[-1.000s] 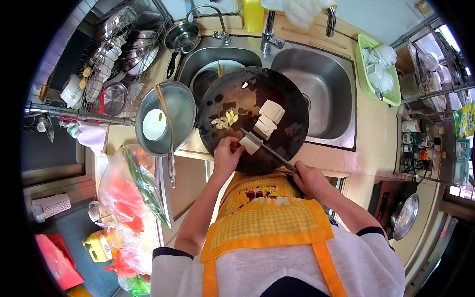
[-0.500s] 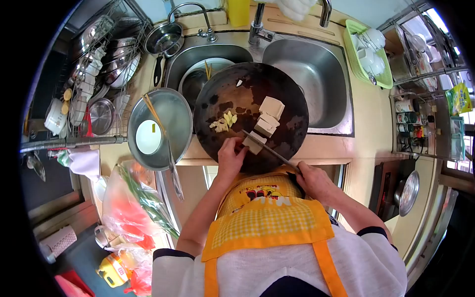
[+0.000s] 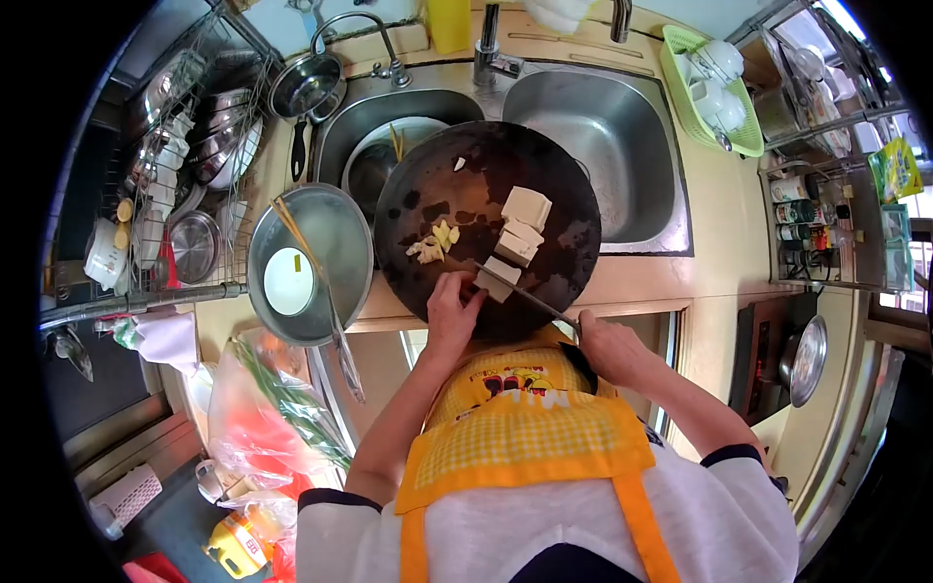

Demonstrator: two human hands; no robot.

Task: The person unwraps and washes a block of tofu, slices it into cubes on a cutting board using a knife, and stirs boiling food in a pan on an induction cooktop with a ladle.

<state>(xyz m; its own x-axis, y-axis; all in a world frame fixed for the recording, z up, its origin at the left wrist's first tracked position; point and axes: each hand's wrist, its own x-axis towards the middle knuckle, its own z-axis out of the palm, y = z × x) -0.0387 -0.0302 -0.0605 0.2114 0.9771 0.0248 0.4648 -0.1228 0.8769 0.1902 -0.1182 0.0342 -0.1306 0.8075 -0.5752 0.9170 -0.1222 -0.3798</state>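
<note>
A: Container rundown please, what's in what?

B: So the wide grey metal basin (image 3: 335,219) on the left has a round white dish (image 3: 288,291) in it with a small yellow patch, plus wooden chopsticks (image 3: 296,233) and a long metal utensil (image 3: 345,364) hanging over the near rim. The left sink (image 3: 457,97) holds a pale-rimmed round vessel (image 3: 418,125), another pair of chopsticks poking up. Light green plastic basket (image 3: 680,92) on the right is loaded with white bowls (image 3: 721,60). Oh, and a clear plastic bag (image 3: 243,428) with long green stalks (image 3: 277,398) and something reddish in it.

A: Any readable labels?

B: Barely. The yellow checked apron (image 3: 525,452) has big white letters starting with "M", rest is lost in the folds. The yellow jug (image 3: 236,546) low on the left has a label, too small for me to read.

A: And the hands?

B: Right hand (image 3: 614,348) is closed round the handle of a long dark-bladed knife (image 3: 535,299). Left hand (image 3: 455,313) isn't clenched, fingers bent, fingertips at the left edge of a squarish white block (image 3: 500,275). Blade lies across that block, so it's between the hands at the near part of the round dark board (image 3: 418,199). More white chunks (image 3: 526,209) sit just beyond it, pale yellow pieces (image 3: 446,235) off to the left.
</note>
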